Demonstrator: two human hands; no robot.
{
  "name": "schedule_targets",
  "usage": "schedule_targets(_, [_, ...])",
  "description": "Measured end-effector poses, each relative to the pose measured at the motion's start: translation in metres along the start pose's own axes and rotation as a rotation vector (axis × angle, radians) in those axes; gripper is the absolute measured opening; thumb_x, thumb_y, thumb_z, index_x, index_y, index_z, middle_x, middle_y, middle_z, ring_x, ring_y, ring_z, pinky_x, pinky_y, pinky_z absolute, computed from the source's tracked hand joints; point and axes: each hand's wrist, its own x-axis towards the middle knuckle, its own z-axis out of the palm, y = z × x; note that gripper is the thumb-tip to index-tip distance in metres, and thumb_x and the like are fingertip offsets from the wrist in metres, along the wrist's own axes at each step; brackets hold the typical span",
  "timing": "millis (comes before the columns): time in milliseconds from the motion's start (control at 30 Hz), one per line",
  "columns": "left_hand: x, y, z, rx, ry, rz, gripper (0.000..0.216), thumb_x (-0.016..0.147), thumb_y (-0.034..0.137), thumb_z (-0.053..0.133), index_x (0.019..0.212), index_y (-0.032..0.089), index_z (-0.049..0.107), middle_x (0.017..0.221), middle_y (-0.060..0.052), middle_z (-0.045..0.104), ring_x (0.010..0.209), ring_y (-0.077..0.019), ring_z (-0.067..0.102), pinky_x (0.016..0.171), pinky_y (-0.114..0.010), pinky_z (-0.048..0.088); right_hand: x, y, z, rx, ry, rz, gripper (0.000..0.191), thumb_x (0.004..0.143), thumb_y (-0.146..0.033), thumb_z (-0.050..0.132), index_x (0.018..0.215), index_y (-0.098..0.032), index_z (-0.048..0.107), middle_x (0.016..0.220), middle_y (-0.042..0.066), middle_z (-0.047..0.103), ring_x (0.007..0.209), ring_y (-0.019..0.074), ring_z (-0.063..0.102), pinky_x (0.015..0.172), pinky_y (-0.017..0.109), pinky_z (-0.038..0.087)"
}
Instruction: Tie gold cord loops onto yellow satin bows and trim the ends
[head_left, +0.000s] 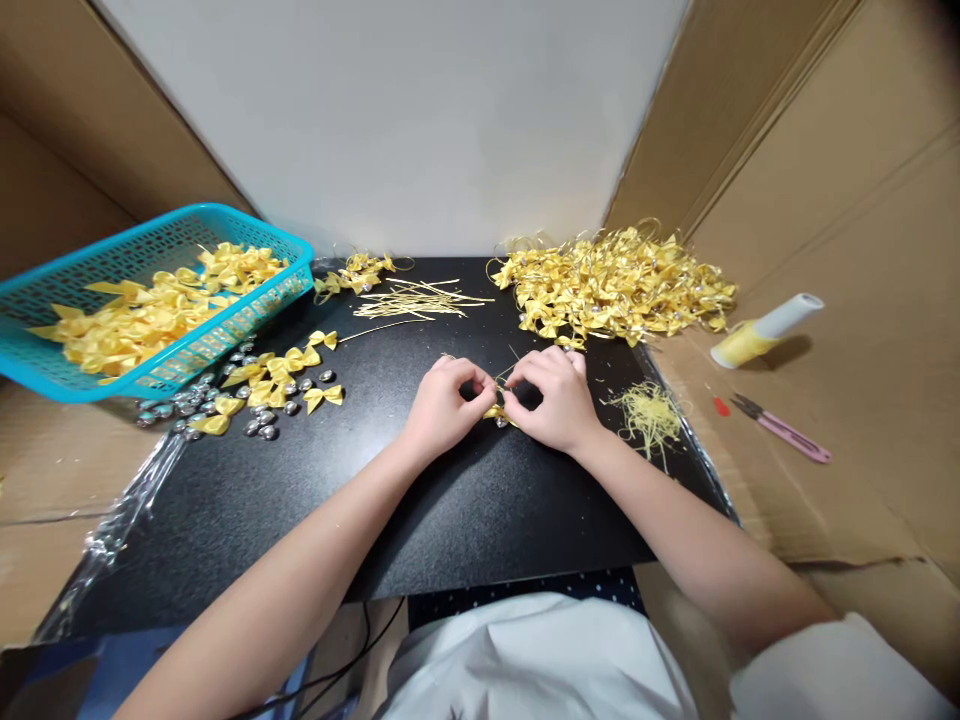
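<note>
Both hands meet over the middle of the black table, fingers pinched. My left hand (452, 402) and my right hand (553, 398) hold a thin yellow cord between them, its strands showing at the fingertips. Just below the fingers is a small yellow bow (495, 411) with a silver bell (501, 422), partly hidden by the hands. Left of my hands lie loose yellow bows (324, 398) and several silver bells (196, 397). Cut lengths of yellow cord (416, 300) lie beyond them.
A turquoise basket (161, 375) of yellow bows stands at left. Finished-looking bows with cords and bells are heaped (615, 285) at back right. Cord scraps (649, 418), pink thread snips (787, 433), a red piece (721, 406) and a white tube (787, 315) are at right.
</note>
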Motion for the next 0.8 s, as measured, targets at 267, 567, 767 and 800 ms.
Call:
schedule_targets(267, [-0.0003, 0.0013, -0.0006, 0.006, 0.004, 0.004, 0.013, 0.077, 0.018, 0.058, 0.065, 0.019, 0.06, 0.068, 0.0, 0.066, 0.075, -0.0171, 0.055, 0.071, -0.029, 0.042, -0.0002, 0.0004, -0.0009, 0.009, -0.013, -0.053, 0.012, 0.079, -0.023, 0.06, 0.067, -0.021, 0.061, 0.081, -0.002, 0.07, 0.082, 0.0172, 0.054, 0.083, 0.038, 0.026])
schedule_targets(567, [0.0, -0.0005, 0.0, -0.001, -0.009, 0.052, 0.013, 0.079, 0.019, 0.058, 0.065, 0.018, 0.06, 0.068, 0.0, 0.065, 0.073, -0.0166, 0.053, 0.071, -0.029, 0.042, 0.0057, 0.008, -0.0086, 0.123, -0.048, -0.001, 0.007, 0.08, -0.027, 0.062, 0.082, -0.024, 0.068, 0.093, 0.0, 0.072, 0.093, 0.0212, 0.056, 0.085, 0.039, 0.029])
schedule_targets(767, [0.0002, -0.0001, -0.0013, 0.006, -0.01, 0.042, 0.014, 0.078, 0.019, 0.058, 0.065, 0.018, 0.06, 0.067, 0.0, 0.064, 0.073, -0.0169, 0.053, 0.071, -0.03, 0.042, 0.0036, 0.0076, -0.003, 0.079, -0.008, -0.091, 0.013, 0.081, -0.027, 0.063, 0.069, -0.023, 0.065, 0.086, -0.001, 0.071, 0.086, 0.0189, 0.055, 0.084, 0.039, 0.027])
schedule_targets(800, [0.0002, -0.0003, -0.0013, 0.009, -0.01, 0.039, 0.014, 0.078, 0.019, 0.058, 0.064, 0.018, 0.06, 0.067, 0.0, 0.064, 0.073, -0.0169, 0.053, 0.071, -0.03, 0.042, 0.0034, 0.008, -0.0029, 0.08, -0.007, -0.105, 0.014, 0.081, -0.025, 0.062, 0.068, -0.022, 0.064, 0.085, -0.002, 0.071, 0.086, 0.0184, 0.055, 0.084, 0.039, 0.026])
